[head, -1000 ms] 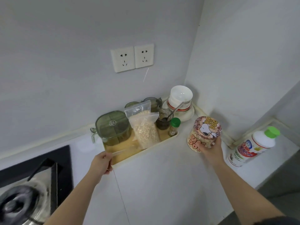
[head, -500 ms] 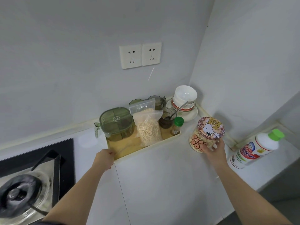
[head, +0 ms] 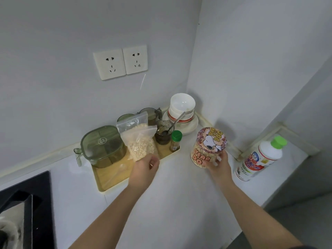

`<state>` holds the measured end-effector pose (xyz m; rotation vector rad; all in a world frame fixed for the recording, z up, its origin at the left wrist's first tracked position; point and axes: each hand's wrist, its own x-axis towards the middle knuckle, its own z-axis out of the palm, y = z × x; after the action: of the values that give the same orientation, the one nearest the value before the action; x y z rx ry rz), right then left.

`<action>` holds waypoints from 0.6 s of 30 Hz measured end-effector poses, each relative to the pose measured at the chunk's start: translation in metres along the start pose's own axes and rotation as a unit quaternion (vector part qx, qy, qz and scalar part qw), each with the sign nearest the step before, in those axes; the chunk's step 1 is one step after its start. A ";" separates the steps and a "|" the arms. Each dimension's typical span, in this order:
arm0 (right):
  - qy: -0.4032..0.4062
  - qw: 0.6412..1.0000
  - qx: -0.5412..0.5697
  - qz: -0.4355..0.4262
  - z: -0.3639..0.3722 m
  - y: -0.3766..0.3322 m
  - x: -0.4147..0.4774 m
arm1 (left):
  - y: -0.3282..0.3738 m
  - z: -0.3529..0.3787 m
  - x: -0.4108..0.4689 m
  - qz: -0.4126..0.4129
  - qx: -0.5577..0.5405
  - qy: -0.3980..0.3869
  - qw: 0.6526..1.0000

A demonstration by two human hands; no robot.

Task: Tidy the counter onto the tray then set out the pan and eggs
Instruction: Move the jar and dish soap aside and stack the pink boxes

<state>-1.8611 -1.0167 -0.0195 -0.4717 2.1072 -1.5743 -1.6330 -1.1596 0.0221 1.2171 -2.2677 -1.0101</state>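
Observation:
A wooden tray [head: 107, 178] lies on the white counter against the back wall. On it stand a green lidded container [head: 102, 145], a clear bag of oats [head: 139, 141], a dark glass with a spoon [head: 163, 135] and a small green-capped spice jar [head: 175, 141]. My left hand [head: 144, 169] hovers at the tray's front edge, just below the oat bag, fingers loosely curled around nothing. My right hand [head: 218, 163] grips a cartoon-dog jar [head: 208, 147], held tilted just right of the tray.
Stacked white bowls on a plate [head: 181, 112] fill the back corner. A white bottle with a green cap [head: 260, 158] stands on the lower ledge at right. A black stove [head: 23, 209] is at the left edge. Two wall sockets [head: 120, 62] sit above the tray.
My left hand has left the tray's front-left corner and moved right to the oat bag. The right hand still holds the jar in about the same place.

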 end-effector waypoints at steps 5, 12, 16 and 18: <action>0.001 1.000 0.003 -0.010 0.002 0.006 0.006 | 0.048 0.059 0.040 0.045 -0.054 -0.095 0.993; 0.020 0.999 -0.004 -0.028 0.004 0.016 0.025 | 0.070 0.123 0.080 0.061 -0.123 -0.121 0.983; 0.023 0.999 0.003 -0.038 0.007 0.018 0.047 | 0.072 0.138 0.095 0.062 -0.171 -0.086 0.980; 0.025 0.999 0.000 -0.048 0.009 0.014 0.057 | 0.074 0.143 0.105 0.064 -0.193 -0.067 0.977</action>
<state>-1.9031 -1.0503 -0.0439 -0.5466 2.1504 -1.6573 -1.8208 -1.1600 -0.0205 0.8526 -2.0801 -1.4346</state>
